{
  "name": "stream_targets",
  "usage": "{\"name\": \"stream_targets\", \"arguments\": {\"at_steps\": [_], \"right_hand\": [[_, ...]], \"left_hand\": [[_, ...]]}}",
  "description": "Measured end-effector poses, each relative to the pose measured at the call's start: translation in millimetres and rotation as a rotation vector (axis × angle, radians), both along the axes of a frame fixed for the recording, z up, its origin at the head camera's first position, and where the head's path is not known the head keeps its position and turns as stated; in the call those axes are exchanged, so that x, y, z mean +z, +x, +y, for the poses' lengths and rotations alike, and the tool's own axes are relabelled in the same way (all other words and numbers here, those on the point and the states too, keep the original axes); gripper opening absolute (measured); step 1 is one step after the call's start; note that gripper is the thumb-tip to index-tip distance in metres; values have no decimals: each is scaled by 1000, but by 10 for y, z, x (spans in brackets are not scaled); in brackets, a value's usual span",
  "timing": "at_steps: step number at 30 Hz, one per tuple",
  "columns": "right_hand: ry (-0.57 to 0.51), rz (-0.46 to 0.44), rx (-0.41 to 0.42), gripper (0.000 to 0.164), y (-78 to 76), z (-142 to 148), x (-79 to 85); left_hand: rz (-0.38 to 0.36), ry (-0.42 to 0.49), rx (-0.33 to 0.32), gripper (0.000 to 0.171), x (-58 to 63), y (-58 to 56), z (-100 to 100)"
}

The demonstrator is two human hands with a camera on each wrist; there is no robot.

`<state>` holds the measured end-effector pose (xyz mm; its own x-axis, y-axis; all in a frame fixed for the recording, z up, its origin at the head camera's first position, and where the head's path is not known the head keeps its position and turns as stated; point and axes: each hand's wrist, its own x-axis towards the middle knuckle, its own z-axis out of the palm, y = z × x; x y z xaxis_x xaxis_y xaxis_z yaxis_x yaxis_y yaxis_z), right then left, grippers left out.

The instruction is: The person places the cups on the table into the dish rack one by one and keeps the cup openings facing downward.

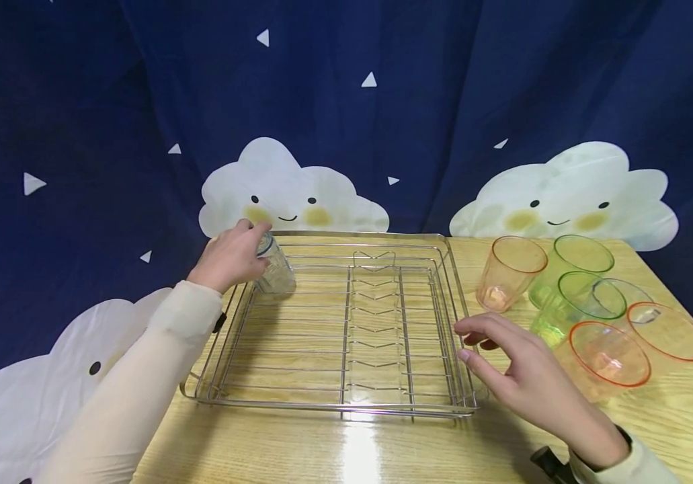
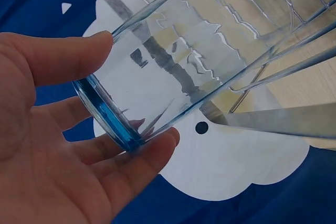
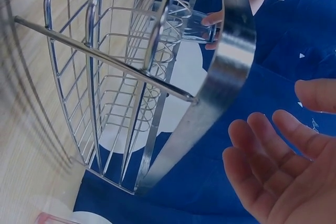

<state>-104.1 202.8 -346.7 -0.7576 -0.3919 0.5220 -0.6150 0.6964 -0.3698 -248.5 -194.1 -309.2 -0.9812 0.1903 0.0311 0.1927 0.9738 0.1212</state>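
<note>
My left hand [image 1: 234, 259] grips a clear, blue-tinted tumbler [image 1: 277, 272] at the far left corner of a wire dish rack [image 1: 406, 407]. In the left wrist view, the thumb and fingers [image 2: 86, 59] of that hand go round the tumbler's thick blue base [image 2: 107, 114]. The tumbler is tilted, its base uppermost and its mouth end down among the rack wires. By the right side of the rack hovers my right hand [image 1: 518, 376], fingers loosely bent and holding nothing. The right wrist view shows its palm and fingers [image 3: 291, 153] beside the rack's flat metal rim [image 3: 226, 66].
Several transparent cups stand mouth up right of the rack, among them an orange cup [image 1: 506, 272], a green cup [image 1: 582, 302] and a red-rimmed cup [image 1: 609, 363]. A wavy wire divider [image 1: 376, 329] runs down the rack. Behind the wooden table [image 1: 286, 447] hangs a dark blue curtain [image 1: 322, 87].
</note>
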Motion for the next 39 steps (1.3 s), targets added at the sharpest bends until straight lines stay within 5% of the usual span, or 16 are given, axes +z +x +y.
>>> {"name": "stream_targets", "arguments": {"at_steps": [13,39], "right_hand": [[11,-7,3,36,7,18,-21],[34,-16,-13,34,21,9,-40]], "left_hand": [[-57,54,21,64,-63,-108,-41],[-80,51,75,78,-59,-104,-30]]}}
